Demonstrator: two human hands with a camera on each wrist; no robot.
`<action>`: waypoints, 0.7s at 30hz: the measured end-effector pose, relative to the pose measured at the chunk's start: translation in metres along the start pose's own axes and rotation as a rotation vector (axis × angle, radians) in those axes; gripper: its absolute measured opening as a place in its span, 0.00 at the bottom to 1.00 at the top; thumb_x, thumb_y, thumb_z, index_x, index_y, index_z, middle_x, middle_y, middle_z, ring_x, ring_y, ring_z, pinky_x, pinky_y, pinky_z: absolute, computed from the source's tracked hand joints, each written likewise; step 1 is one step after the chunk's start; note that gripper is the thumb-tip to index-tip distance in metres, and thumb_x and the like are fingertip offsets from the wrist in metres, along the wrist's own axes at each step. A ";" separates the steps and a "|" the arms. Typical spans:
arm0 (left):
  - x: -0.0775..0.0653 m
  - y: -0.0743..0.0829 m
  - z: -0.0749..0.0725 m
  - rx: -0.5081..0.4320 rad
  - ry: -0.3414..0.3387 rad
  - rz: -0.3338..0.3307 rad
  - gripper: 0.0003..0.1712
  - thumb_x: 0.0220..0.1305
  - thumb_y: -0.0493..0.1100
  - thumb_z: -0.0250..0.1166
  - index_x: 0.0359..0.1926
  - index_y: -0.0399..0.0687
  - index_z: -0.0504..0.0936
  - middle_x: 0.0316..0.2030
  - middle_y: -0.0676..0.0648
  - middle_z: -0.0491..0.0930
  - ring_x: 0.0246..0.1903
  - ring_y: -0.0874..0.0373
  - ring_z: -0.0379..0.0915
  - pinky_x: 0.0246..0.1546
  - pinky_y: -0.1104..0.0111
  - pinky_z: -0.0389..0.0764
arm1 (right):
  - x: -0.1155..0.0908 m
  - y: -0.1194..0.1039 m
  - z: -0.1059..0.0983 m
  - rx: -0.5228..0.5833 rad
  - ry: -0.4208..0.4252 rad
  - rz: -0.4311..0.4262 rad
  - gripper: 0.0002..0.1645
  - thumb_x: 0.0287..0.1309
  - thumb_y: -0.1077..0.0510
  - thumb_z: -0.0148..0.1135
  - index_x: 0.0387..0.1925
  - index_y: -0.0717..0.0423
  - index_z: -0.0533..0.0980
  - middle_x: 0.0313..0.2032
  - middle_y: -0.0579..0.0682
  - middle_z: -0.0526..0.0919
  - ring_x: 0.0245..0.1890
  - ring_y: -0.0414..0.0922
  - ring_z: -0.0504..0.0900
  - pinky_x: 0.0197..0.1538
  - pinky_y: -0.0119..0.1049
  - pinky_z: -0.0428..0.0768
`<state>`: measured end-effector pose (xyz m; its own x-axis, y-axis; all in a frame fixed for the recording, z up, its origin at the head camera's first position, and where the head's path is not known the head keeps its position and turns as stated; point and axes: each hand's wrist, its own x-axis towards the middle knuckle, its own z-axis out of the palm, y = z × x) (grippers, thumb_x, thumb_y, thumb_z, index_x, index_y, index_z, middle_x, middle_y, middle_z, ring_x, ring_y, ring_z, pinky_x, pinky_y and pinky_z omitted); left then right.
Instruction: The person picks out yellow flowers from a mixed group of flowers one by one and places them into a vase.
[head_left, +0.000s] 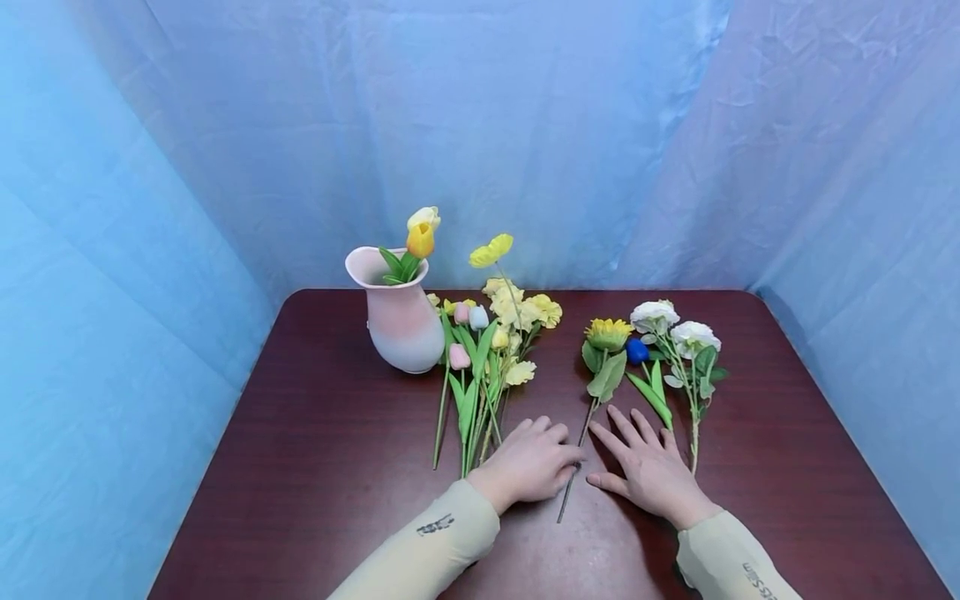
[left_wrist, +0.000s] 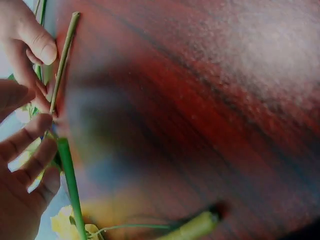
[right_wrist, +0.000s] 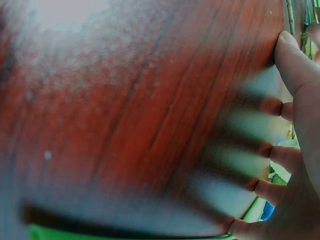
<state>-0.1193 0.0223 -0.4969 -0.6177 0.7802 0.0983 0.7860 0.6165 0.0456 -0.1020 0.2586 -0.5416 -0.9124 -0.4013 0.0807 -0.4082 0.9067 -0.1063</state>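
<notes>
- The left hand [head_left: 528, 465] lies on the table [head_left: 315, 467] with its fingers curled; the fingertips sit at the lower stem of the sunflower [head_left: 607, 333]. In the left wrist view a fingertip and thumb appear to close on a thin stem [left_wrist: 62, 60], so it looks like a light pinch, though the head view does not settle how firm it is.
- The right hand [head_left: 651, 468] rests flat and spread on the table just right of that same stem, fingers straight, holding nothing. Its fingertips [right_wrist: 292, 60] press the wood in the right wrist view.
- The sunflower lies between the two hands, head pointing away from the person, stem running down toward the table's near edge.
- Just right of it lie a blue bud [head_left: 637, 351] and a sprig of white roses [head_left: 675, 329], their stems close to the right hand's fingers.
- Left of the left hand is a loose bundle of tulips and yellow blooms [head_left: 487, 342], stems fanned toward the person.
- Further left stands a pink vase [head_left: 401, 321], upright, with a yellow tulip [head_left: 421, 239] already in it.
- To lift the sunflower cleanly, I judge the pinch should sit low on the stem and take that stem alone, clear of the neighbouring leaves.
- The flat right hand could steady the roses so they do not drag along.
- The flower head is heavy next to its thin stem, so it will likely droop unless the stem is raised gently and kept near upright.
</notes>
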 end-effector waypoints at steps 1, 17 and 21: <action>0.000 0.001 0.001 -0.007 -0.023 0.015 0.16 0.68 0.53 0.57 0.55 0.71 0.79 0.39 0.58 0.74 0.38 0.59 0.66 0.36 0.66 0.70 | 0.000 0.000 0.000 -0.003 0.007 -0.005 0.45 0.52 0.24 0.56 0.67 0.41 0.67 0.69 0.58 0.62 0.66 0.66 0.57 0.52 0.76 0.62; -0.003 -0.012 0.016 0.049 -0.015 -0.077 0.07 0.68 0.51 0.58 0.41 0.58 0.80 0.36 0.51 0.73 0.33 0.55 0.69 0.32 0.64 0.77 | 0.001 0.000 -0.002 0.006 -0.018 -0.001 0.46 0.53 0.25 0.57 0.68 0.40 0.65 0.70 0.58 0.60 0.67 0.65 0.56 0.53 0.76 0.61; -0.005 -0.020 0.016 0.065 -0.008 -0.116 0.03 0.66 0.45 0.61 0.38 0.55 0.80 0.34 0.50 0.73 0.30 0.55 0.70 0.26 0.65 0.77 | 0.002 0.001 0.000 0.009 -0.040 0.005 0.46 0.53 0.24 0.55 0.69 0.38 0.63 0.70 0.57 0.58 0.68 0.64 0.54 0.54 0.76 0.60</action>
<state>-0.1324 0.0077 -0.5146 -0.7045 0.7043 0.0879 0.7065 0.7077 -0.0079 -0.1040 0.2589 -0.5416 -0.9147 -0.4022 0.0404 -0.4041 0.9074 -0.1151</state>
